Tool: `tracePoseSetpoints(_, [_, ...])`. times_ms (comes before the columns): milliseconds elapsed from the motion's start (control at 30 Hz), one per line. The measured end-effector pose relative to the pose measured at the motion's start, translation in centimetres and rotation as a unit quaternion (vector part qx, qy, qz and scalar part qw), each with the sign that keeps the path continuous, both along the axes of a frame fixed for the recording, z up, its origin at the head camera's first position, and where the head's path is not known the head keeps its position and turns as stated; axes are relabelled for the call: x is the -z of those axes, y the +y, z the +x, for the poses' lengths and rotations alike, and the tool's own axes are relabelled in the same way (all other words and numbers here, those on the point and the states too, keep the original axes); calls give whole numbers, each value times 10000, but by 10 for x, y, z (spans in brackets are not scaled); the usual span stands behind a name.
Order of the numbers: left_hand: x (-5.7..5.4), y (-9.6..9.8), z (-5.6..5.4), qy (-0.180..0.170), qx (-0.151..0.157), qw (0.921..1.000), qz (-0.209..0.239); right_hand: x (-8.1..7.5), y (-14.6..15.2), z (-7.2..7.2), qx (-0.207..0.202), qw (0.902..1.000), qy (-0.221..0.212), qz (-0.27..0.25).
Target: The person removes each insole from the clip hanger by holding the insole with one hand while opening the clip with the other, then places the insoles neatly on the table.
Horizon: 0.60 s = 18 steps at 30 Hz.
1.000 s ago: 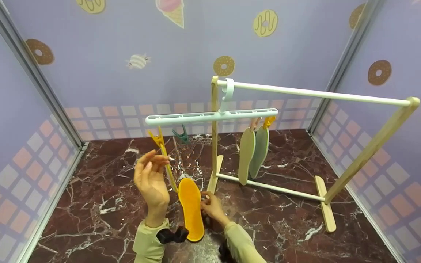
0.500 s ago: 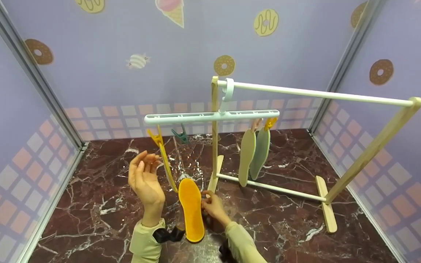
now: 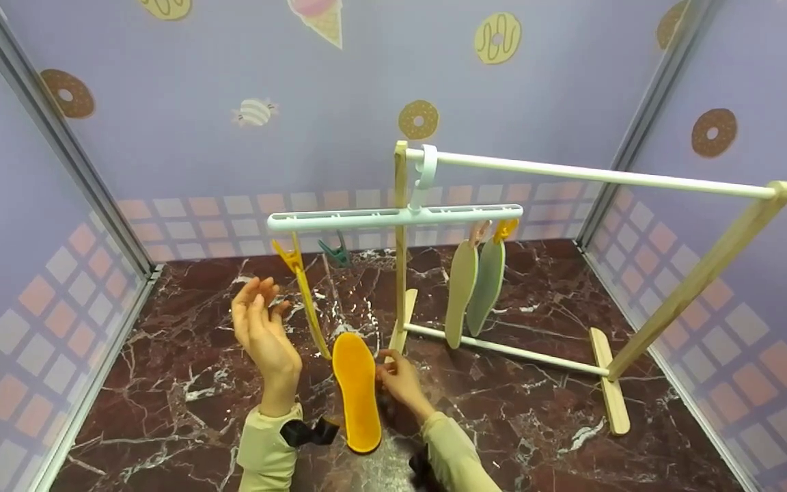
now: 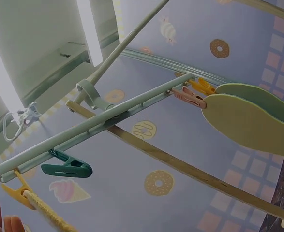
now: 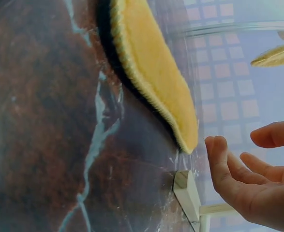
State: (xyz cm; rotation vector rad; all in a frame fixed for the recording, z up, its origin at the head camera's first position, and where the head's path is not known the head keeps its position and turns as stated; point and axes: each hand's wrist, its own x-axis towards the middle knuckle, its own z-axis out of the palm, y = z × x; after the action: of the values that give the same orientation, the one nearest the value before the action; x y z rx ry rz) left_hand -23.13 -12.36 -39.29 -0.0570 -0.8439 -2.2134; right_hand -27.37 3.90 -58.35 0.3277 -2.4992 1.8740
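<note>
My left hand is raised with loose fingers, left of a yellow clothespin that holds a hanging yellow insole; a gap separates them. The clothespin hangs from the left end of a pale hanger. Another orange-yellow insole lies fuzzy side up on the table. Beside its right edge is my right hand; the right wrist view shows its fingers bent loosely around nothing, off the insole's tip. A green clothespin dangles without a load in the left wrist view.
Two pale insoles hang from a pink clothespin and a second yellow one at the hanger's right end. The hanger hooks over the white rod of a wooden rack, whose feet stand on the marbled table.
My left hand has drawn back leftward and slightly up, away from the hanging yellow insole. The right hand and the insole on the table stay nearly where they were.
</note>
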Motion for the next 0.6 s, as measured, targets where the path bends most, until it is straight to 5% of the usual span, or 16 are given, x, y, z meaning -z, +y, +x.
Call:
tracePoseSetpoints(300, [7,-3,-9,-901,-135,9943,-548,-13,-4,3,38,9997,94,-240])
tracePoseSetpoints(600, [6,-1,-14,-1272,28,9847,-1187,-56,-8,22,-33,9982,583,-125])
